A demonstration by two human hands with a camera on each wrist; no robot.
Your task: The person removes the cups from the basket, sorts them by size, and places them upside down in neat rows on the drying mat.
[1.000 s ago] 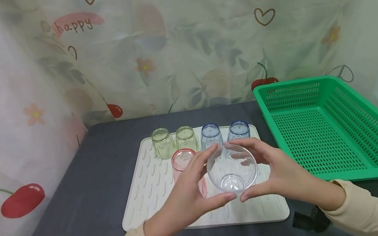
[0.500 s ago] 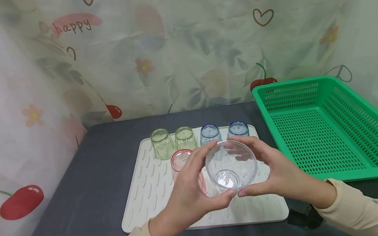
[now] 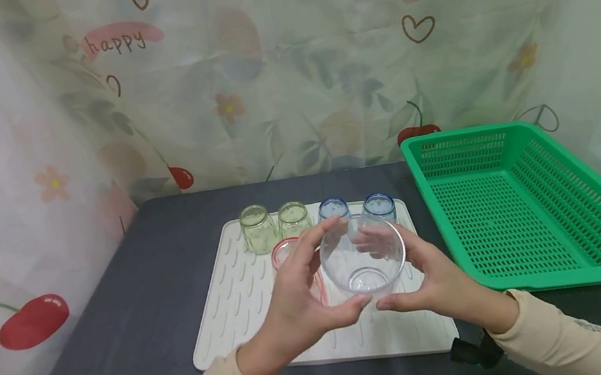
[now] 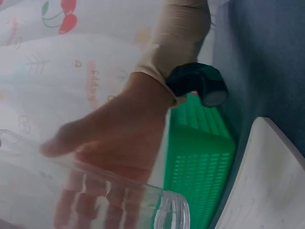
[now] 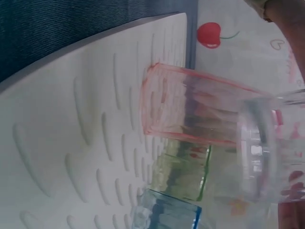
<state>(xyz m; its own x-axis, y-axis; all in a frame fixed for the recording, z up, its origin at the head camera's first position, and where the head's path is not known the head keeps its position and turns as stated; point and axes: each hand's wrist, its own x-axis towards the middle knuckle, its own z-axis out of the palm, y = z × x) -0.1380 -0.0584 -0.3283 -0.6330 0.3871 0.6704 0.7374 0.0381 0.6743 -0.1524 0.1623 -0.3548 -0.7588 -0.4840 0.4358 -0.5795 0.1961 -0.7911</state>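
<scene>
Between both hands, over the white mat [image 3: 234,327], is a clear drinking glass [image 3: 363,262] with its mouth tilted toward the head camera. My left hand [image 3: 296,298] grips its left side, thumb low and fingers at the upper rim. From the other side my right hand [image 3: 441,273] holds it, some fingers visible through the wall. In the left wrist view, the right hand [image 4: 128,129] lies behind the glass [image 4: 157,205]. The right wrist view has the thick base of the glass [image 5: 257,148] overlapping a red-tinted glass [image 5: 190,105] on the mat.
Two green-tinted glasses [image 3: 259,236] and two blue-tinted glasses [image 3: 379,205] line the mat's back edge. The red-tinted glass [image 3: 283,252] is partly hidden by the left hand. A green plastic basket [image 3: 582,275] stands at the right. Patterned curtains [image 3: 285,86] enclose the dark table [image 3: 143,341].
The clear glass has risen slightly in the head view, its tilt shifting a little. The right hand and forearm have moved slightly left; the glasses on the mat stay put.
</scene>
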